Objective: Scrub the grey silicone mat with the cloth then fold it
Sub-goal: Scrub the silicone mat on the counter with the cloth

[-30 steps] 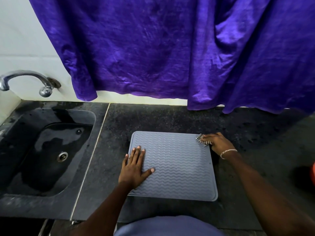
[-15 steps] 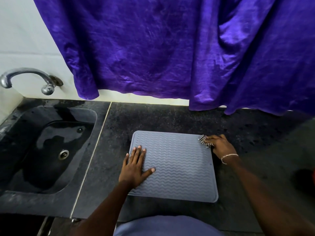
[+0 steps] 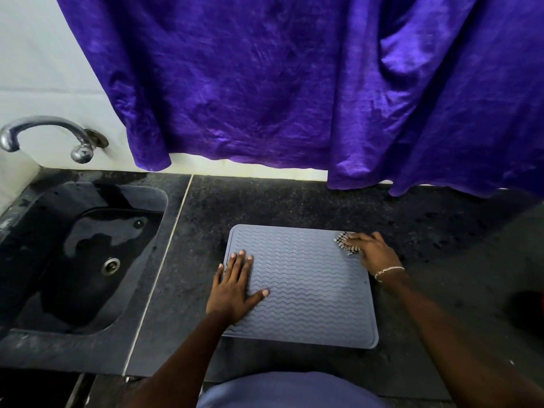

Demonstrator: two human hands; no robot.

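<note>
Grey silicone mat [image 3: 303,285] flat on counter [image 3: 294,201]. Left hand [image 3: 234,290] spread open, pinning it. Right hand [image 3: 372,251] closed on cloth [image 3: 346,245], far right corner. Mat likely floppy, grippy; lift by edge.

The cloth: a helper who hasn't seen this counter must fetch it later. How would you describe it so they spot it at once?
On the dark stone counter right of the sink lies a grey ribbed mat. At its far right corner, under the right hand, sits the cloth. It is small, bunched and checked, the only patterned thing there.
</note>
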